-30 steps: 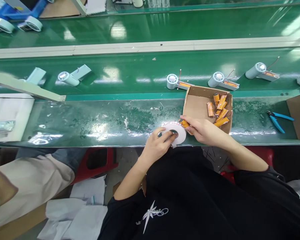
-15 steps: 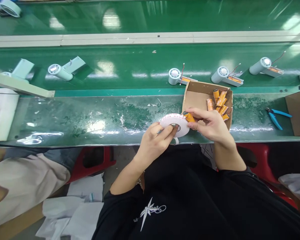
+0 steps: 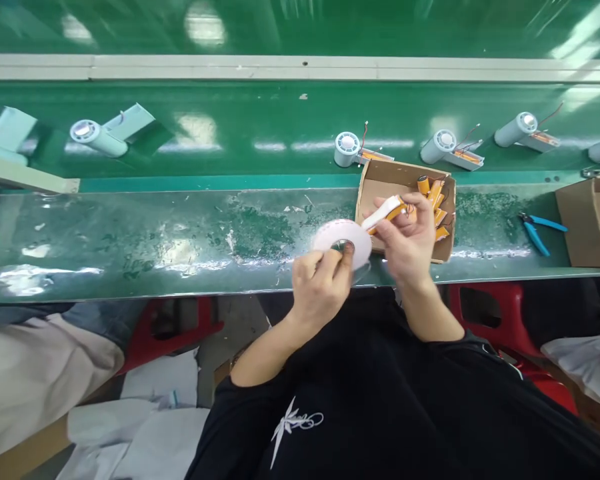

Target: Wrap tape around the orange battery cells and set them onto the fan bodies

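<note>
Above the box (image 3: 380, 181), a white strip (image 3: 381, 213) already lines the battery (image 3: 395, 213) pinched by the right hand (image 3: 411, 245) — left hand (image 3: 322, 288) gripping the roll (image 3: 326, 237) by its core.

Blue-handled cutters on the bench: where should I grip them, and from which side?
I'd come down from above on the near side and close around both handles, just behind the pivot. The cutters lie flat, handles splayed; the right handle's end sits close to the cardboard box.
</note>
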### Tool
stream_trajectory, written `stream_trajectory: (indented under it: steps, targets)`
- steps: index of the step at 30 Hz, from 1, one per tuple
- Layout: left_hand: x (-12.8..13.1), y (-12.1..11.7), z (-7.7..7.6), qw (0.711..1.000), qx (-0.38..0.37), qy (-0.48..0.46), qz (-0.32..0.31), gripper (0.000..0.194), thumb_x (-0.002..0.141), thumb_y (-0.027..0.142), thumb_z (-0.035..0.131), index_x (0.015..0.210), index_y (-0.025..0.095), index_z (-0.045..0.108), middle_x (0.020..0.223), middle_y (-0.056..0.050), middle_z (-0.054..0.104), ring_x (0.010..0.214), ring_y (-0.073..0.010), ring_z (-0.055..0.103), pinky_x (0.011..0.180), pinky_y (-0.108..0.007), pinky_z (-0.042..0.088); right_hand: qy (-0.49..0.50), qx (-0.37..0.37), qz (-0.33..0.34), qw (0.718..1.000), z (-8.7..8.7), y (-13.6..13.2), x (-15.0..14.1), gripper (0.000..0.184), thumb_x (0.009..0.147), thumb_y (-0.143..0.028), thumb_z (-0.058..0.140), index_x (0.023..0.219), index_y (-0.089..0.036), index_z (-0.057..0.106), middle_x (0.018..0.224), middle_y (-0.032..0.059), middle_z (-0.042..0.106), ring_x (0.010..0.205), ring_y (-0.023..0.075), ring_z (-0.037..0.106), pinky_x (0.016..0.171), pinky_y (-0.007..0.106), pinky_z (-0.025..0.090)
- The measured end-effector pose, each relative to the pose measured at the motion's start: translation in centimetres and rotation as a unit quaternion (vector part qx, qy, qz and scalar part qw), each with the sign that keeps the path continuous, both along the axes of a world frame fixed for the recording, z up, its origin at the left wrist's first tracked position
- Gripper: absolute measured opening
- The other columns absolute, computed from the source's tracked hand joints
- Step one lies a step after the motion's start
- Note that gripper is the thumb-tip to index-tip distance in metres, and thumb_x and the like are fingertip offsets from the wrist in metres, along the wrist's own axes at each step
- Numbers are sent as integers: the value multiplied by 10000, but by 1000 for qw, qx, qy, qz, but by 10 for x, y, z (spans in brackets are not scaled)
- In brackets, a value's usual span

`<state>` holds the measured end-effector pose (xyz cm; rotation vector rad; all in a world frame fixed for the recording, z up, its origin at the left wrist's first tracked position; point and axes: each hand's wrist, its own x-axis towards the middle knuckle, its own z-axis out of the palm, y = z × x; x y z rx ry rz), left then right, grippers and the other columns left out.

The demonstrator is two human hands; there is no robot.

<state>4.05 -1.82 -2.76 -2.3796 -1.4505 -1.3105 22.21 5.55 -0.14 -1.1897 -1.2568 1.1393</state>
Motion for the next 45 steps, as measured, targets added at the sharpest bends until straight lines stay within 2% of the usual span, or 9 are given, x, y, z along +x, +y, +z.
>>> stream_trajectory:
  steps: [4, 7, 12, 19, 23, 29, 35, 41, 45]
  targets:
    - [0, -25, 3, 977, -40, 3, -208, 319, 1025, 196, 738, 1339, 234, 777, 960, -40, 759, 940, -218, 584, 861, -379, 473, -63, 86, -80, 991, 32, 23, 55, 652, 1031, -752, 616, 1586, -456, 446, 1668, 83, 574, 1532, 381, 599, 1019, 533, 706]
    - [-39, -21, -25, 992, -78, 14, -96, 240, 998, 222, 761, 1234, 232, 802, 1026, -79, 780, 1035, -267, 596, 912, -423, 496, -81, 111, -116, 984, 45, 15, 75, 669, 1029, -714, 657, 1611, -449, 458, 1650, 97, 604, 1433, 360, 678, 1027, 522, 697]
    - [-94, 3, -69, 989, -131, -36, 65, 377, 998, 422, 790, 1351, 292, 757, 1298, -121, 735, 1243, -340, 583, 1114, -551, 481, -80, -72, 252, 962, 8, -32, 40, 823, 926, -548, 865, 1641, -324, 523, 1233, 91, 840, 1053, 296, 838, 911, 490, 725]
    - [-55, -21, -48, 991, -107, -62, -50, 412, 1019, 575, 769, 1336, 313, 795, 1268, -103, 744, 1216, -291, 594, 1123, -493, 479, -191, -5, 368, 910, -24, -40, 3, 699, 1017, -345, 750, 1672, -267, 519, 1224, 82, 864, 964, 239, 839, 940, 412, 680]
    - [-55, -18, -48, 989, -114, -76, -54, 174, 1048, 421, 773, 1176, 345, 864, 1125, -67, 784, 1127, -256, 576, 1051, -460, 499, -221, 35, 394, 892, -24, -35, 0, 655, 1025, -340, 750, 1650, -279, 562, 1144, 58, 871, 876, 226, 814, 864, 377, 662]
    - [-58, -11, -36, 981, -56, -185, -29, 294, 1127, 461, 623, 1038, 308, 858, 990, -59, 768, 1033, -236, 606, 902, -414, 558, -248, 58, 394, 883, -31, -32, -4, 575, 1024, -376, 772, 1575, -271, 643, 990, 34, 842, 739, 190, 741, 740, 312, 598]
    - [-50, 0, -21, 990, -34, -98, -91, 167, 1097, 365, 701, 1058, 281, 840, 1045, -56, 824, 1093, -235, 633, 980, -417, 569, -189, 64, 453, 869, -35, -29, -19, 113, 1040, -305, 704, 996, -228, 774, 868, 49, 814, 740, 216, 759, 720, 330, 594]
    - [-67, 41, -32, 981, -133, -27, -137, 136, 1058, 369, 767, 1021, 266, 847, 1149, -84, 835, 1164, -250, 689, 1073, -437, 569, -91, -51, 455, 884, -45, -18, -15, 182, 1021, -464, 749, 1046, -289, 790, 809, 36, 819, 685, 260, 787, 657, 392, 675]
    - [-126, 120, -35, 984, -149, -39, -90, 311, 1067, 499, 737, 1179, 224, 830, 1178, -113, 829, 1169, -249, 715, 1117, -453, 567, -38, -82, 379, 921, -59, -13, -10, 406, 957, -555, 817, 1288, -321, 799, 1076, 79, 878, 802, 283, 847, 732, 411, 740]
